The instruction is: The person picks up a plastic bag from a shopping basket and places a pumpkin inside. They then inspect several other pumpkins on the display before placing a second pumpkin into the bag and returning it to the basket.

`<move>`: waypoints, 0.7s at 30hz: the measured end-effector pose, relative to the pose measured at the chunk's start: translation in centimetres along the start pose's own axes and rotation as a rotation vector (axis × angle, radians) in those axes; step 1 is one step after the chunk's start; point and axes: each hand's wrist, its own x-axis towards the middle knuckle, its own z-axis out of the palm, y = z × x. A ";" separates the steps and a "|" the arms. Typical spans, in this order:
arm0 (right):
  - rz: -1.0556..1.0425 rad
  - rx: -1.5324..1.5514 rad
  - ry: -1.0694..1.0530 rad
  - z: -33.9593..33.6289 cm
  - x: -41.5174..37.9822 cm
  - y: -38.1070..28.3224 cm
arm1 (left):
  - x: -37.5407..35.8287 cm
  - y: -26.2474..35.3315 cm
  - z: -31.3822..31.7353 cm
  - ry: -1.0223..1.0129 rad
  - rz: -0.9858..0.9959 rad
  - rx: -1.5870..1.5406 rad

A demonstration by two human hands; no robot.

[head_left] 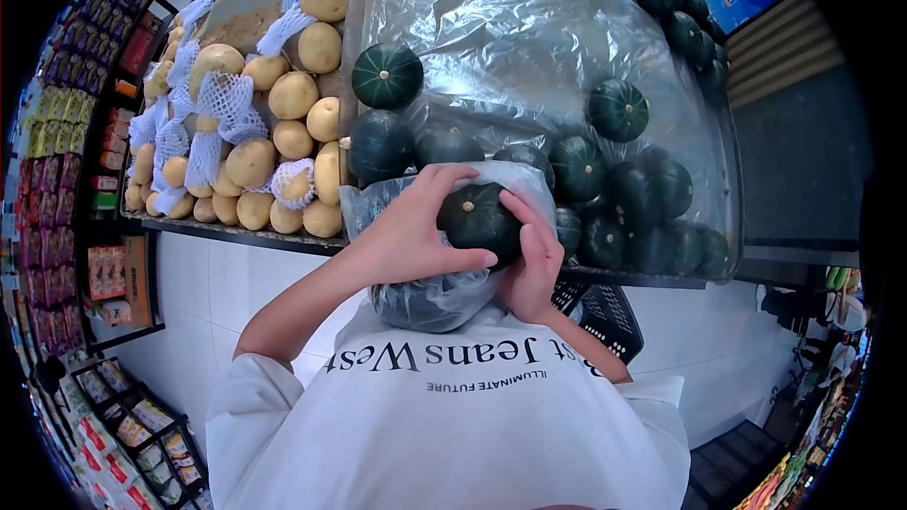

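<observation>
A dark green kabocha squash [480, 227] with a pale stem stub sits in the mouth of a clear plastic bag [378, 203], close to my chest. From the left, my left hand [416, 227] curls around it, thumb across its near side and fingers along the far side. My right hand [531, 255] presses against its right side, fingers bent. Lower in the bag, another dark rounded shape [420, 302] shows dimly through the plastic. Several more squashes, such as one at the left [387, 76], lie on the display just beyond my hands.
Potatoes [250, 162], some in white foam nets [227, 104], fill the left bin. Plastic sheeting [501, 28] covers the squash display. A black crate [605, 321] stands on the floor at my right. Packaged-goods shelves [47, 189] line the far left.
</observation>
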 end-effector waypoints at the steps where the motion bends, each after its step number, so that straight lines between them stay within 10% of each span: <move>1: 0.022 0.014 0.026 0.4 0.4 -0.5 | -0.2 0.0 0.0 -0.010 -0.001 -0.087; 6: 0.184 0.377 -0.011 1.1 0.8 -4.1 | -1.2 0.1 0.3 -0.057 0.171 -0.290; 16: -0.058 0.248 -0.317 1.3 2.9 -9.2 | -3.4 4.6 -0.8 0.409 0.437 0.340; 21: -0.306 0.252 -0.330 2.6 6.3 -12.0 | 0.3 5.4 -2.6 0.448 0.781 0.056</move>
